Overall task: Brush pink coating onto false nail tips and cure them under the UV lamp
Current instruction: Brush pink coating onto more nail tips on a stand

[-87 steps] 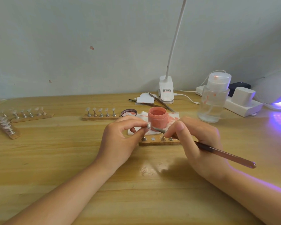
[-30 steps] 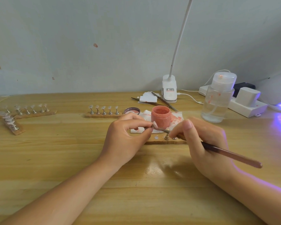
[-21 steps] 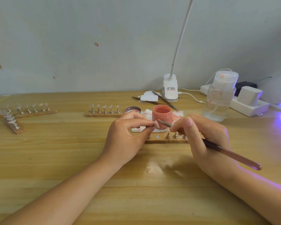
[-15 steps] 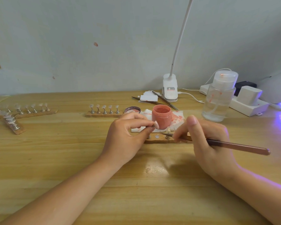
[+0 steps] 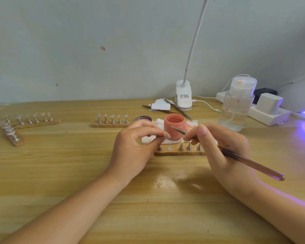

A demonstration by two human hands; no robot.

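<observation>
Head view, single frame. Left hand [image 5: 134, 152] is seen with thumb and forefinger curled together in a pinch on a small nail tip [image 5: 167, 135], held just in front of the pink jar [image 5: 174, 126]; the tip is largely hidden by the fingertips. Right hand [image 5: 224, 152] is closed round a brush [image 5: 236, 156], gripped near the ferrule, the brown handle slanting down to the right and the bristle end raised against the jar's front, just right of the pinched tip and apart from it. Wooden holder strip [image 5: 179, 152] lies directly beyond both hands, carrying metal pegs, one bare disc and one peg with a pale tip; part of the strip is covered by the right fingers. White cloth [image 5: 148, 140], stained pink, lies under the jar. Jar lid [image 5: 143, 118] is set just left of the jar. Second holder strip [image 5: 111, 123] with five clear tips stands behind the left hand; further strips [image 5: 37, 122] lie well apart at far left. Clear pump bottle [image 5: 236, 106] stands right of the jar. Clip lamp [image 5: 183, 95], spare tools [image 5: 179, 109] and paper are placed at the rear. Power strip [image 5: 269, 117] with white adapter is at right rear. UV lamp [image 5: 301, 99] is cut by the right edge, violet light cast on the wooden table [image 5: 77, 173]. Pale wall [image 5: 95, 50] rises behind.
</observation>
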